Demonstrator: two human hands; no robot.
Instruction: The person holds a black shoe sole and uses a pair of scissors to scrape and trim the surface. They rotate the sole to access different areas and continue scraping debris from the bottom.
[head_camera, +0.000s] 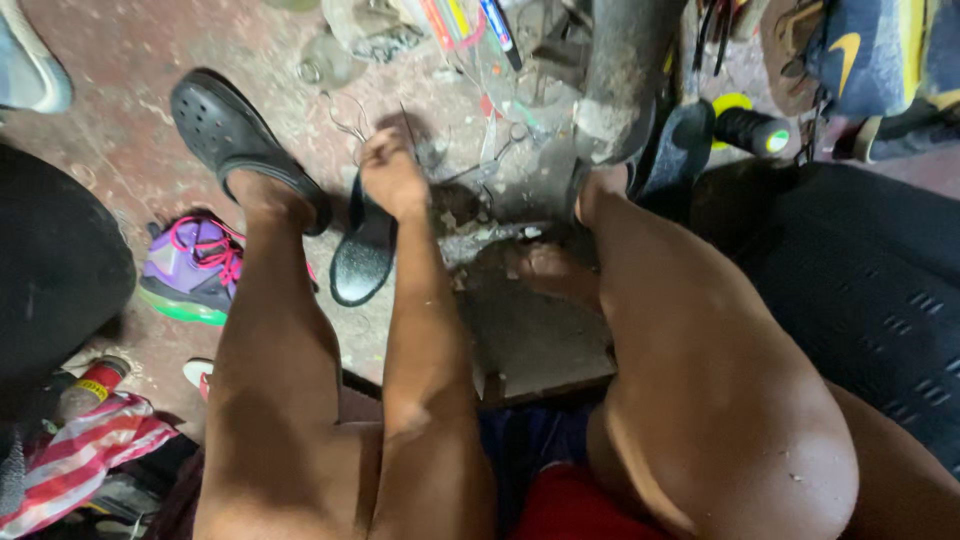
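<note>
One hand (392, 178) reaches down between the knees to the floor (130, 120). It looks like the left hand, but that is hard to be sure of. Its fingers (378, 148) are curled shut around something thin, maybe a tool or a thread (too small to tell which). A black shoe sole (362, 250) lies on the floor, touching the wrist from below. The other hand is not in view.

Sharp bits and scissors (345, 122) lie just beside the hand, so the fingers could get poked if they slip. The sole is loose and could slide away when pushed. The foot in the black clog (235, 140) is near, and a bump could knock things about. The purple shoe (195, 265) sits off to the side.
</note>
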